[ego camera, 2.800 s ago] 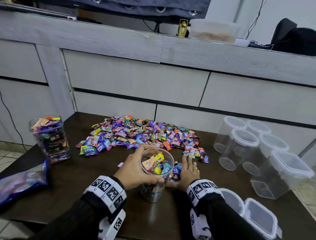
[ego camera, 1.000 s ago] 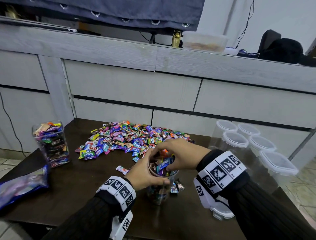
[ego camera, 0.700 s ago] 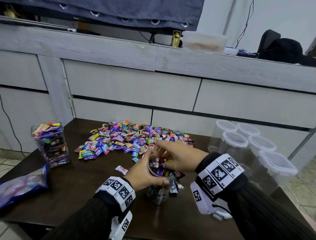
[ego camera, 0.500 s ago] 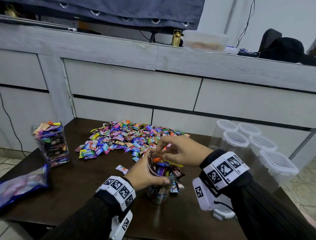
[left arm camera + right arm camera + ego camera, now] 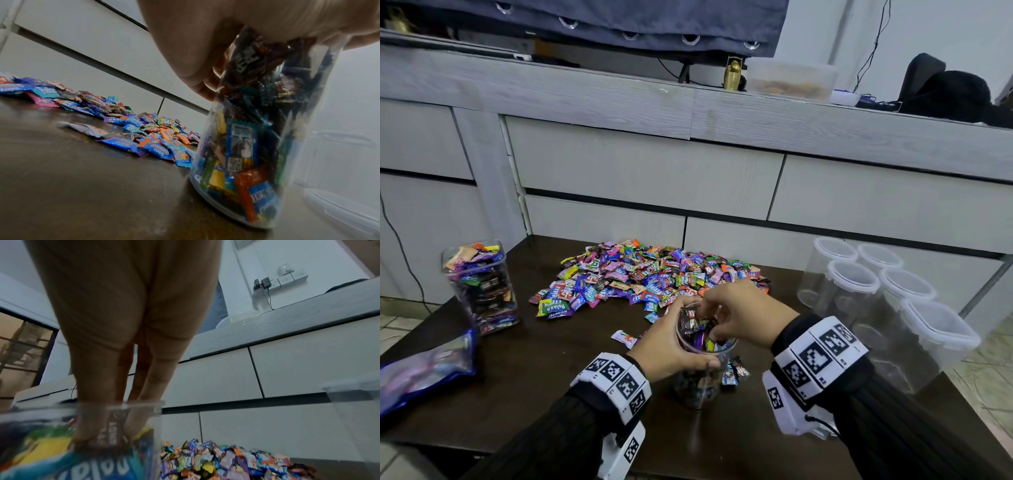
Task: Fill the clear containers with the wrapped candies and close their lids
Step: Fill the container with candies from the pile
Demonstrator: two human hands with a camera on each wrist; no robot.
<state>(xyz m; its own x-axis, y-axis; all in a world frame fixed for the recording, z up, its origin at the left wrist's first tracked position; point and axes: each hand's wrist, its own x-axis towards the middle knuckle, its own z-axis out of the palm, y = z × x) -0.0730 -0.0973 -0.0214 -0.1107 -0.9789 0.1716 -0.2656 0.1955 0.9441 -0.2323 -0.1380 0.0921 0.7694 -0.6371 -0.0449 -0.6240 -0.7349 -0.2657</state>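
Observation:
A clear round container [image 5: 698, 390] stands on the dark table [image 5: 534, 377], packed with wrapped candies up to its rim. My left hand [image 5: 674, 342] grips its upper wall, and the left wrist view shows the fingers of this left hand [image 5: 195, 48] curled round the container [image 5: 257, 146]. My right hand [image 5: 736, 315] reaches into the mouth from above. In the right wrist view the right hand [image 5: 115, 418] has thumb and fingers down inside the rim, pinching a dark wrapped candy [image 5: 112, 434]. The big candy pile [image 5: 654, 277] lies just beyond.
A full square container [image 5: 481, 284] stands at the left, with a blue bag [image 5: 424, 366] near the left edge. Several empty lidded containers [image 5: 876, 291] crowd the right side. Loose candies [image 5: 734, 370] lie by the container. Grey cabinet drawers [image 5: 647, 178] rise behind the table.
My right hand scooped candies from the table beside the container and brought them over it. Since half a second ago its fingers have dipped back into the mouth. The left hand kept its grip.

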